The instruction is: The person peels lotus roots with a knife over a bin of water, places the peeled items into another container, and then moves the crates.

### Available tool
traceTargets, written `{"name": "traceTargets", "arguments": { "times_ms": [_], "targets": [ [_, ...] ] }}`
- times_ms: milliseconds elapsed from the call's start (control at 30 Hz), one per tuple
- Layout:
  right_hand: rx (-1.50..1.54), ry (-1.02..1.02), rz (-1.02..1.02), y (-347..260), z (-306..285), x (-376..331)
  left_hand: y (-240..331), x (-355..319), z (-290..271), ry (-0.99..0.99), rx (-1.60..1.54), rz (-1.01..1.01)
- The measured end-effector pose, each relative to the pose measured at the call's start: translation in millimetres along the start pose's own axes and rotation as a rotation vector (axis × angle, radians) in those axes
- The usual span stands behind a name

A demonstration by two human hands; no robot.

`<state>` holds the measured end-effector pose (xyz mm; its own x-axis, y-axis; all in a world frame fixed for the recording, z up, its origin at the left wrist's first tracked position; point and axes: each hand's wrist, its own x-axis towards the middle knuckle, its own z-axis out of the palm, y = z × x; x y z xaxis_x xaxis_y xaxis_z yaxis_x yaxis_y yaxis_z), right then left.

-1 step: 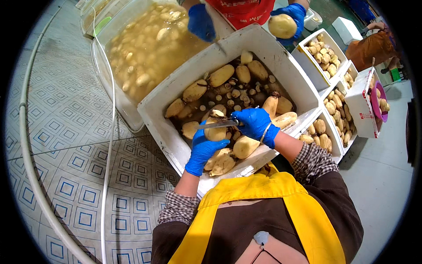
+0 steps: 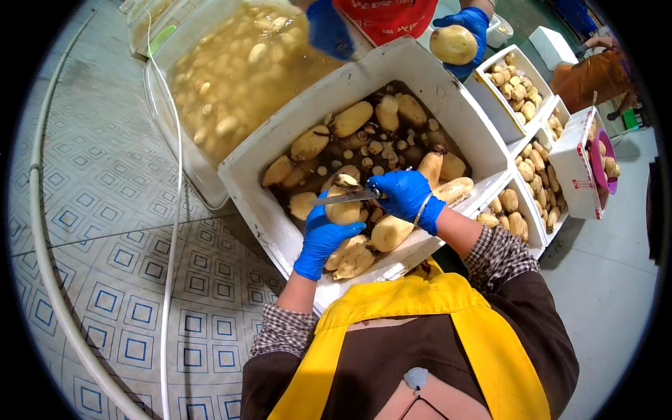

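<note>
Lotus root [image 2: 343,213], mid-frame: left grip [image 2: 325,236] clamps it, right grip [image 2: 407,197] the knife [image 2: 348,198]; angle the blade off your left grip.

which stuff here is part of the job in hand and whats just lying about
Job in hand:
lotus root, in the gloved left hand
knife, in the gloved right hand
white box below them, holding more roots

Seemingly just lying about:
thick pale hose
thin white hose
purple basin
</note>
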<state>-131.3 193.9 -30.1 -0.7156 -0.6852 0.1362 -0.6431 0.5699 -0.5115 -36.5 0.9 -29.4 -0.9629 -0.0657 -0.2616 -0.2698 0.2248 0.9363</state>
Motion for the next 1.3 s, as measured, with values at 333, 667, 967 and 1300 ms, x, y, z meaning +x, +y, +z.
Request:
{"name": "traceTargets", "arguments": {
  "times_ms": [333,667,967,1300],
  "targets": [
    [-0.029,-0.132,0.216,10,32,4,11,2,4,0.115,0.232,-0.097],
    [-0.020,-0.253,0.345,5,23,20,-7,24,-6,-0.009,0.073,-0.061],
    [0.544,-0.295,0.785,48,28,-22,53,58,-89,0.443,-0.204,0.104],
    [0.812,-0.010,0.952,22,-5,-66,-89,194,-343,0.606,-0.724,-0.016]
  ]
}}
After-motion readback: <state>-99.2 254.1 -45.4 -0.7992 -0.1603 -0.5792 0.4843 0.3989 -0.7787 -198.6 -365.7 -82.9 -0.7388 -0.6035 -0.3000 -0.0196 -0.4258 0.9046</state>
